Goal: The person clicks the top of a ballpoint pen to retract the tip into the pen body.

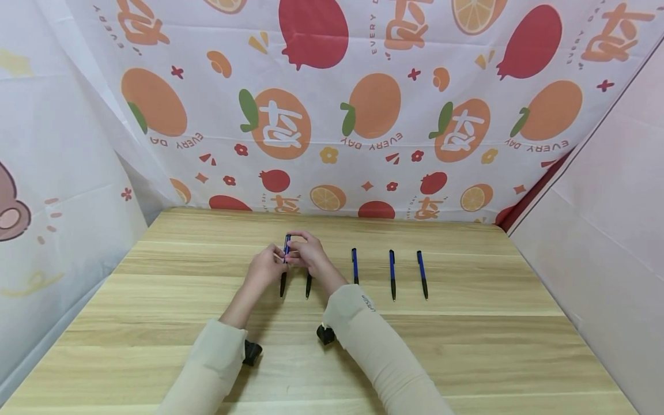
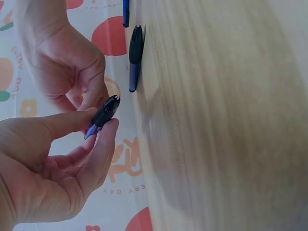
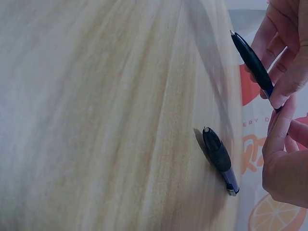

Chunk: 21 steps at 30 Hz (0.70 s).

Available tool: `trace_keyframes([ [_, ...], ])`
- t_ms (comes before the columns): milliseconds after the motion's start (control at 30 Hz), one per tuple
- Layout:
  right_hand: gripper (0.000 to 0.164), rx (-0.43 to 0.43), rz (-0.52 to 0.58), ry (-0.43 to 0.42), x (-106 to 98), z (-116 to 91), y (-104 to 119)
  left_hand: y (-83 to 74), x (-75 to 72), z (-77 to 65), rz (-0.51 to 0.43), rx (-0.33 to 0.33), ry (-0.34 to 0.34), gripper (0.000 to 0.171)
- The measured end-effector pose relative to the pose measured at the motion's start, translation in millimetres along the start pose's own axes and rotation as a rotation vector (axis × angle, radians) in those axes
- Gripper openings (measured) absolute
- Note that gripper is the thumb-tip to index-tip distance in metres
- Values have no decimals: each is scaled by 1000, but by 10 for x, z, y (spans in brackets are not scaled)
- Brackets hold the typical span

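Observation:
A blue pen (image 1: 287,244) with a black grip is held up above the table between both hands, its tip pointing down toward the person. My left hand (image 1: 267,266) pinches it with thumb and fingers near the black grip, as the left wrist view shows on the pen (image 2: 104,114). The right hand (image 1: 308,252) has its fingers on the upper blue part, close to the clip end. Beneath the right hand lies a second pen (image 1: 308,286), partly hidden by it in the head view; the right wrist view shows this pen (image 3: 219,159) on the wood.
Three more blue pens lie to the right in a loose row: one (image 1: 355,265) partly behind the right forearm, another (image 1: 392,274), and the last (image 1: 422,274). A fruit-print cloth (image 1: 332,161) hangs behind the wooden table (image 1: 467,357). Pale cloth walls flank both sides.

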State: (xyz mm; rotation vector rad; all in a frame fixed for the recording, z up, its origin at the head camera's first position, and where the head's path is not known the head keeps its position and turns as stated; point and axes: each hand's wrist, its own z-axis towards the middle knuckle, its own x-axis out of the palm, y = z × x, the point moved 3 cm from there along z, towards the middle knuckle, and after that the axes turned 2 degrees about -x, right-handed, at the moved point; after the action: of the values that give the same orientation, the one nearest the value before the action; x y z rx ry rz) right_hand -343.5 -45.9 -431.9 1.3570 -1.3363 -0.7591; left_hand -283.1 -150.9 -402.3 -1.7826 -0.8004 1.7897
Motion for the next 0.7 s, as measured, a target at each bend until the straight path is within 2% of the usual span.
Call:
trace_keyframes([
  [200, 35, -10, -10, 8, -9, 2, 11, 26, 10, 32, -119, -28, 62, 24],
  [533, 33, -6, 0, 26, -25, -6, 39, 101, 14, 90, -461, -101, 208, 30],
  [700, 33, -9, -6, 40, -32, 7, 38, 113, 5, 80, -513, -132, 229, 32],
])
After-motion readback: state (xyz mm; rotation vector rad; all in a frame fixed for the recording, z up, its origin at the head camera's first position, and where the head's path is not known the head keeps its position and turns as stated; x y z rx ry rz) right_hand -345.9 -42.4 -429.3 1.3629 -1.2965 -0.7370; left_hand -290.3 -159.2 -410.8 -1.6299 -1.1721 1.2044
